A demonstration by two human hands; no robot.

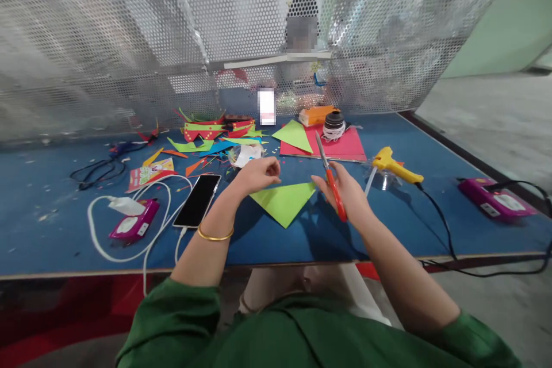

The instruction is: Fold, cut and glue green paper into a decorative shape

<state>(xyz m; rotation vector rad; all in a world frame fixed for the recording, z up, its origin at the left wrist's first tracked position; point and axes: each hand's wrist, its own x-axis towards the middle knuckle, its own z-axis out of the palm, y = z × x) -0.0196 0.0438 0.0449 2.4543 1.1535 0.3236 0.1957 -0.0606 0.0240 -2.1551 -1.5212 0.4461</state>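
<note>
A folded piece of lime-green paper [284, 204] lies between my hands, one corner pointing toward me. My left hand [257, 175] has its fingers curled at the paper's upper left edge and seems to pinch it, though the exact contact is partly hidden. A pair of scissors [335, 196] with red handles is held in my right hand [348, 192]. Its metal blades point up and away from me, apart from the paper. Fingertips of that same hand reach the paper's right corner.
Ahead lie a green sheet [294, 135], red sheets [351, 146], a string spool [334, 125] and paper glasses [202, 131]. A yellow glue gun [394, 167] is at right, its cord trailing. Phone [197, 201], white cable and purple power box [135, 221] sit left. Perforated mesh [254, 11] stands behind.
</note>
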